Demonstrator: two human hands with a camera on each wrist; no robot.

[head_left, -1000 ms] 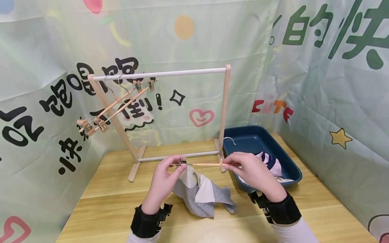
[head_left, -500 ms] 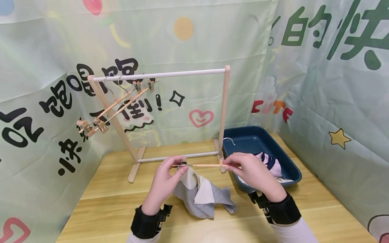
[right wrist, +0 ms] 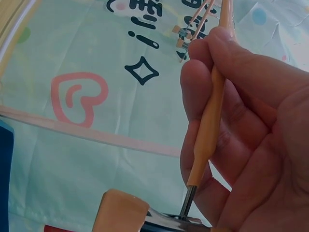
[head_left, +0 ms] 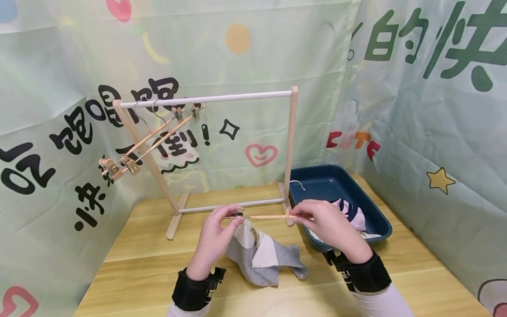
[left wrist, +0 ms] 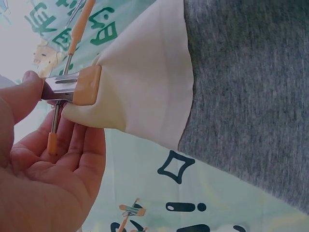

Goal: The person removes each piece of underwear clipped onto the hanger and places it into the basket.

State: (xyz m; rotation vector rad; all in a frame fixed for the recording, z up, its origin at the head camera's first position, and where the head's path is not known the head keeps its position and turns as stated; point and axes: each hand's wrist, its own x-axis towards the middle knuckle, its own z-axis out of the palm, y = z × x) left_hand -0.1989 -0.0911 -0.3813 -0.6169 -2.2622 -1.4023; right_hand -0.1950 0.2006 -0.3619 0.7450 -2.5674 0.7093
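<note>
In the head view, a clip hanger with a light wooden bar (head_left: 266, 216) is held level between my two hands above the table. My left hand (head_left: 214, 240) pinches the clip (left wrist: 79, 88) near the bar's left end, thumb on its metal part. That clip bites a gathered corner of the cream band (left wrist: 145, 77) of a grey cloth garment (head_left: 259, 270), which hangs down to the table. My right hand (head_left: 326, 222) grips the bar near its middle. In the right wrist view, the hanger's other clip (right wrist: 120, 212) shows at the bottom; its far side is cut off.
Behind my hands stands a wooden rack with a white rail (head_left: 206, 97). Two clip hangers (head_left: 158, 141) hang at its left end. At the right, a dark blue tub (head_left: 317, 174) holds folded clothes (head_left: 352, 213). Printed fabric walls (head_left: 222, 57) enclose the wooden table (head_left: 130, 273).
Only the head view has shifted slightly. Both hands keep their hold on the hanger, and the garment hangs much as before.
</note>
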